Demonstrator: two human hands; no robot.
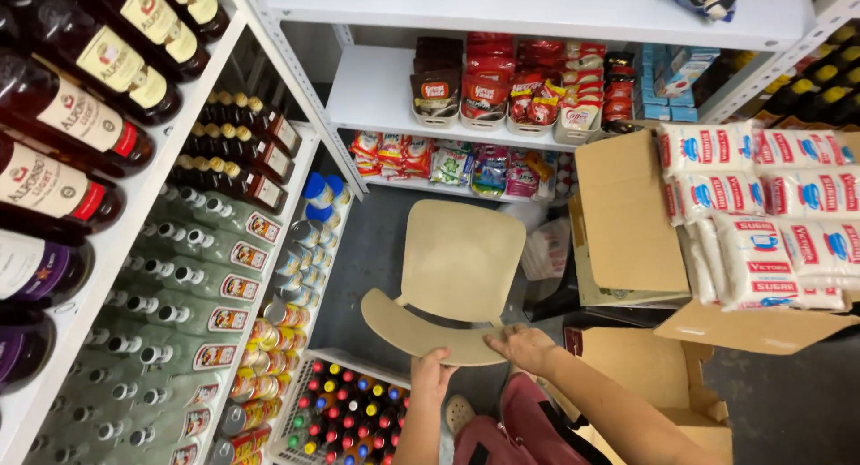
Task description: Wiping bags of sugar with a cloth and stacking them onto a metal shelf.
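Far left, white metal shelving [269,35] tilted by the head view; dark glass bottles [63,116] lying on the upper tiers, clear bottles with metal caps [193,277] below them, small tins [269,340] further in; at the foot of it a white basket [285,422] of small bottles with red, yellow and green caps [345,411]. Centre, a beige chair [457,268] on the dark floor [358,250], seat facing the far shelves, its curved backrest nearest the person. Left hand [432,374] grips the lower edge of that backrest, fingers curled and pressed together around the rim, thumb side up; right hand [521,347] lies just beside it on the top edge of the backrest, fingers laid flat and close together over the rim, palm down; both hands touching the chair. Below the right forearm, a dark red bag [520,429] and the toe of a pale shoe [459,413]. Behind the chair, a back shelf with red and brown packets in trays [502,93], bright snack packets [448,160] on the tier beneath. Right, open cardboard boxes [627,223]; stacked white sacks with red and blue print [770,214] resting on a box flap; yellow-capped bottles [829,80] at the far right edge.
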